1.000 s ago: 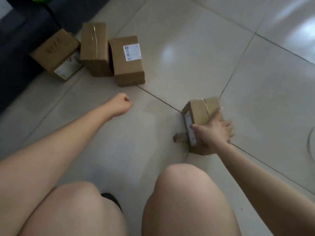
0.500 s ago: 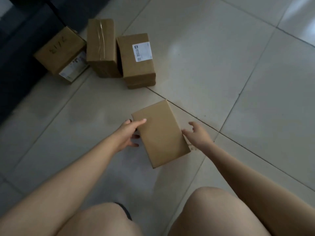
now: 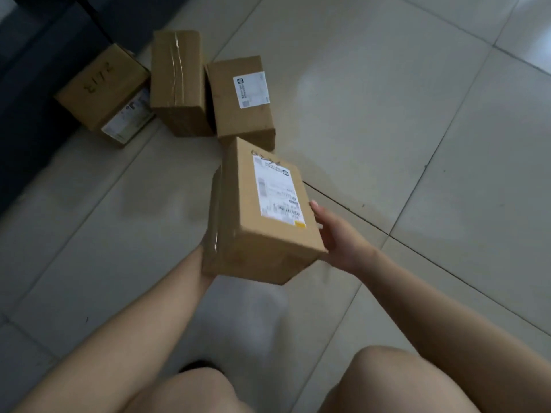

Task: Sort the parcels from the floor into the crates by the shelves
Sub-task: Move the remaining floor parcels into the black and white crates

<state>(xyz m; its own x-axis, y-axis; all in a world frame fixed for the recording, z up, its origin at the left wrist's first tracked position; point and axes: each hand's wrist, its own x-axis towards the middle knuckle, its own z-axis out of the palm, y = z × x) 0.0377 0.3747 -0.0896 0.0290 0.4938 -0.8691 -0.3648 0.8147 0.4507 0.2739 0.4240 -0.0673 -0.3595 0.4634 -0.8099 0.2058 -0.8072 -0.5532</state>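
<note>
Head view. The held parcel (image 3: 262,210) is off the floor (image 3: 387,114), near centre, label face up. A second ago it stood on the tiles at the right under the right hand alone. Half a second ago it lay low between both hands with a plain face up. It has since been raised and turned over. This suggests the pick-up is done and the label is being read to choose a crate; the carry has not begun.

The right hand (image 3: 337,236) grasps the parcel's right edge, thumb along the edge, fingers tucked beneath. The left forearm (image 3: 190,281) runs up to the parcel's near-left corner, but the left hand is hidden behind the cardboard, so its grip cannot be told.

Three parcels remain on the floor at far left: the handwritten parcel (image 3: 101,90), the taped parcel (image 3: 177,81) and the labelled parcel (image 3: 241,99), the last two touching. The held parcel overlaps the labelled one's near edge.

No crates or shelves are in view. The dark furniture (image 3: 29,55) at far left is cut off, and the label print is too blurred to read
</note>
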